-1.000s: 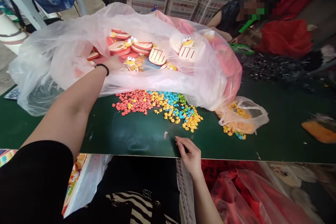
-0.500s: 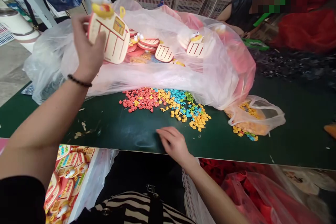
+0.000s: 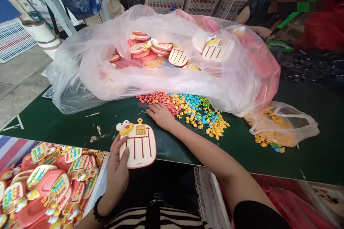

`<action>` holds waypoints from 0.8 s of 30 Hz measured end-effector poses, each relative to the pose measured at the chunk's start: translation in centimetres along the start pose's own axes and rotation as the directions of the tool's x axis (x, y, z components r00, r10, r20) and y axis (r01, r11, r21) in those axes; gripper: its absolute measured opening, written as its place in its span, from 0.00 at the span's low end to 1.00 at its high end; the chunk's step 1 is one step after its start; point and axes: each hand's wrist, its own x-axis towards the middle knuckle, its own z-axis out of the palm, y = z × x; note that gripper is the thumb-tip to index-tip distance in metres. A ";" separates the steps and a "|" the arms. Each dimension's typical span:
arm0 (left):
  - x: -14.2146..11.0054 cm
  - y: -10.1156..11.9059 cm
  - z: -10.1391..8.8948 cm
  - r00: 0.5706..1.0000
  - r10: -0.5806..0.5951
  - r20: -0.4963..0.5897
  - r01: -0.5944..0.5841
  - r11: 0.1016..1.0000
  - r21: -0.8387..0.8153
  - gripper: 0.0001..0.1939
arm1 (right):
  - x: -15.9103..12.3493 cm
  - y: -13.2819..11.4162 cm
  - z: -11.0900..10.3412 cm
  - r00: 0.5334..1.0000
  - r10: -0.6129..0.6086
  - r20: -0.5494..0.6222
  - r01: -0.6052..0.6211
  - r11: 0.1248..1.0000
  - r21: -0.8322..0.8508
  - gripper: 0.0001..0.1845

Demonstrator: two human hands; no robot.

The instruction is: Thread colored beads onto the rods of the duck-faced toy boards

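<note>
My left hand (image 3: 118, 168) grips a cream toy board (image 3: 141, 146) by its left edge, at the front edge of the table. The board has slots, a red rim, a yellow loop and a bird's head with bulging white eyes. My right hand (image 3: 162, 117) rests palm down at the near side of the red plastic pieces (image 3: 157, 97), its fingers stretched out. Beside these lie small yellow pieces (image 3: 213, 128), blue pieces (image 3: 190, 100) and green pieces (image 3: 205, 103). Behind the pile, an open clear plastic bag (image 3: 172, 81) contains several similar boards (image 3: 178, 57).
Below the table (image 3: 268, 161) at left, a heap of toys with coloured pieces (image 3: 60, 189) fills a lined container. A small bag of yellow pieces (image 3: 282, 132) sits at right. A co-worker's arm (image 3: 249, 16) is at the back right, near dark parts (image 3: 317, 66).
My left hand has brought the toy board down from above the bag to the table's front edge. My right hand has moved forward to the red pieces. The view has shifted left.
</note>
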 end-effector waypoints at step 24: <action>3.3 4.7 5.2 0.739 0.439 0.511 -0.493 0.870 -0.034 0.23 | -12.8 -2.5 -4.1 0.906 0.384 -0.179 -0.378 0.923 0.068 0.15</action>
